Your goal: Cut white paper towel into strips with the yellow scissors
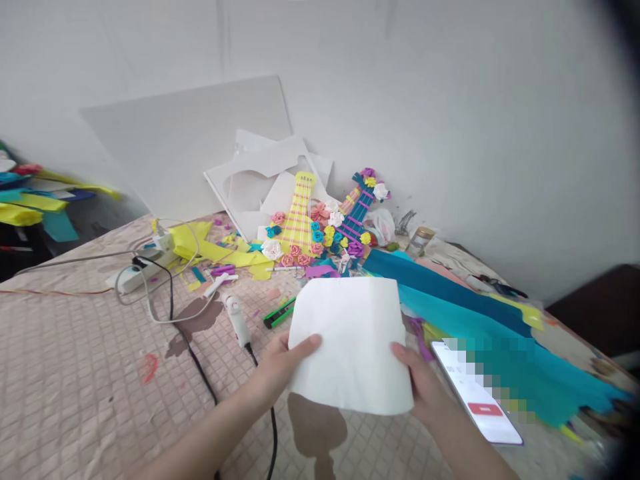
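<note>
A white sheet of paper or thin card with curved corners is held up over the table between both hands. My left hand grips its left edge, thumb on top and fingers behind. On the right edge, my right hand pinches it the same way. Beneath the sheet, a brown rounded patch shows on the table. Left of the sheet lie a white glue gun with a black cord and a green utility knife, its far end by the sheet's edge.
At the back stand yellow and blue guitar-shaped pieces with paper flowers. White boards lean on the wall. A corded power strip sits left. Teal crepe paper, a lit phone and a jar are right.
</note>
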`<state>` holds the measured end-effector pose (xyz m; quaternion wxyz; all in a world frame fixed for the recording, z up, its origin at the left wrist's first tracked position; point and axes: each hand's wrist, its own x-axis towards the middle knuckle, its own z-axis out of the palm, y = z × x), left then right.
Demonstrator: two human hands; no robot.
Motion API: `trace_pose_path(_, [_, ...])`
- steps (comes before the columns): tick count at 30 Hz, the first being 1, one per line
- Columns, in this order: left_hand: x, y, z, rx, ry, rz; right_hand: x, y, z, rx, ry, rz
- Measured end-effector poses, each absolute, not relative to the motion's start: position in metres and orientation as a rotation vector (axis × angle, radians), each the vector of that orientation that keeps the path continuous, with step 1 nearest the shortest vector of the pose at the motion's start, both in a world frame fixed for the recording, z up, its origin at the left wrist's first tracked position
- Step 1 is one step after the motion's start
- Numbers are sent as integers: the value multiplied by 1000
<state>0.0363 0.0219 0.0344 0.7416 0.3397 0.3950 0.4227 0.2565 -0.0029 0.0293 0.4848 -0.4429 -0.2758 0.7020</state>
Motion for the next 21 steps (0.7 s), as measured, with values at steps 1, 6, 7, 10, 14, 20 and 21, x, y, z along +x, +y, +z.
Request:
trace_pose_path(1, [35, 21, 34, 768, 909, 932, 258, -6, 26, -1091, -654, 1699])
trace_pose_path(6, [31, 16, 31, 898, 1007, 963, 259, -16, 21, -1157, -512, 1651])
trace_pose_path(7, [30, 14, 30, 918, 1015, 974, 258, -17, 22, -1156, -487, 1636])
trace_pose_path(10, [30, 10, 29, 947, 1051, 1013, 256, -19, 23, -1121, -485, 1605])
trace_pose_path(14, [24, 6, 25, 973, 1114, 995, 260, -23, 20, -1180, -554, 1660])
trace_pose_path(20, [6, 6, 15, 1271, 1181, 1265, 263, -29, 29, -1280, -734, 1677])
trace_pose_path(21, [5, 7, 16, 1391, 1156, 1327, 262, -28, 33, -1272, -786, 1682])
